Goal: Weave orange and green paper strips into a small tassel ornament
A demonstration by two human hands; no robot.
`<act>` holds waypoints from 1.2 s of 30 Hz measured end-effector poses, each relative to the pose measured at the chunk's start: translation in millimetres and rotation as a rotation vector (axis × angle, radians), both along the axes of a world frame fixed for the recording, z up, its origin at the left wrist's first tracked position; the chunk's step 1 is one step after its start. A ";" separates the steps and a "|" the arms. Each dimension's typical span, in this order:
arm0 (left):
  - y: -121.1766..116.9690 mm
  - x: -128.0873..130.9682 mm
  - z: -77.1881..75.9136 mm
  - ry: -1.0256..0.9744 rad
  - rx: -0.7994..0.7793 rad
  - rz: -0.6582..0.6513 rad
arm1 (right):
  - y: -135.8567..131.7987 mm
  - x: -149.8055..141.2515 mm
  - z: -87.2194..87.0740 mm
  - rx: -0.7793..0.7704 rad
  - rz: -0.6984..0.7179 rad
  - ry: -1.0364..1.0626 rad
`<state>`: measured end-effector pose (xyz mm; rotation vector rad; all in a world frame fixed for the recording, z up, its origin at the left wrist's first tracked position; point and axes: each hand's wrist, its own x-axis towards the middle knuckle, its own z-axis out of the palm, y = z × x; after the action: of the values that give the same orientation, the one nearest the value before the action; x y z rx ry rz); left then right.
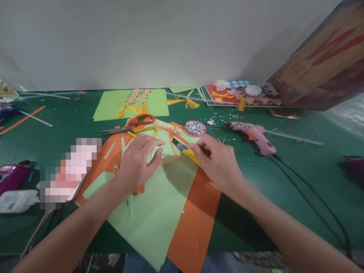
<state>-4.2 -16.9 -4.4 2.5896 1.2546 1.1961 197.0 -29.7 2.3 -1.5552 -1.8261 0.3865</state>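
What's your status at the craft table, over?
Right hand gripping cutter. Left hand apparently empty, thumb and finger apart. Green paper below cutter. Scissors lying just beyond left hand.

Dim — soft shadows, blurry edges.

Leaving bare green tabletop [265,176] between the right hand [220,159] and the glue gun [256,134] with its cord [347,240], but blocking the left hand [139,157] with scissors [128,129] just beyond and a phone [75,167] farther left.
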 end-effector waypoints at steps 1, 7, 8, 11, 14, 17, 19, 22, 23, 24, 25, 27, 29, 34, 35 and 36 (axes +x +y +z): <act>0.5 0.4 -0.6 0.007 -0.015 -0.027 | -0.9 -0.8 1.6 0.019 -0.009 0.019; -1.6 3.4 0.9 -0.030 -0.183 -0.113 | -7.6 -7.0 -4.7 0.108 0.102 0.026; -2.9 4.2 2.7 -0.051 -0.247 -0.109 | -8.8 -8.0 -7.2 0.144 0.131 -0.002; -6.7 6.6 8.6 -0.114 -0.440 -0.063 | -11.8 -10.7 -13.5 0.314 0.247 -0.141; -8.2 8.0 11.8 -0.164 -0.545 -0.009 | -13.4 -13.8 -16.3 0.461 0.357 -0.261; -6.8 7.3 10.8 -0.204 -0.576 0.011 | -14.0 -16.8 -16.6 0.528 0.442 -0.308; -5.3 6.1 9.2 -0.222 -0.590 0.018 | -14.5 -18.3 -16.4 0.548 0.497 -0.312; -4.1 4.6 7.1 -0.245 -0.628 0.015 | -15.5 -19.6 -16.1 0.561 0.551 -0.310; -4.0 4.5 6.7 -0.250 -0.641 0.010 | -15.9 -19.8 -16.1 0.560 0.567 -0.313; -4.0 4.4 6.3 -0.255 -0.647 0.007 | -16.2 -19.9 -16.1 0.558 0.592 -0.317; -4.0 4.4 5.9 -0.259 -0.648 0.009 | -16.4 -20.0 -16.3 0.554 0.615 -0.321; -3.5 4.4 5.4 -0.279 -0.625 0.040 | -16.8 -20.0 -16.7 0.556 0.665 -0.314; -2.1 4.1 5.5 -0.324 -0.598 0.093 | -17.0 -19.8 -17.0 0.547 0.697 -0.300; 2.8 2.6 10.9 -0.512 -0.592 0.183 | -17.9 -19.5 -15.9 0.537 0.716 -0.272; 3.5 2.3 12.5 -0.545 -0.587 0.201 | -18.0 -19.5 -15.6 0.557 0.721 -0.263; 4.1 2.0 13.9 -0.570 -0.580 0.219 | -18.1 -19.6 -15.3 0.580 0.725 -0.253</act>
<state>-2.2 -12.9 9.5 1.5955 1.4756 1.2332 177.3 -47.8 -13.0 -0.5395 -2.3902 -0.0405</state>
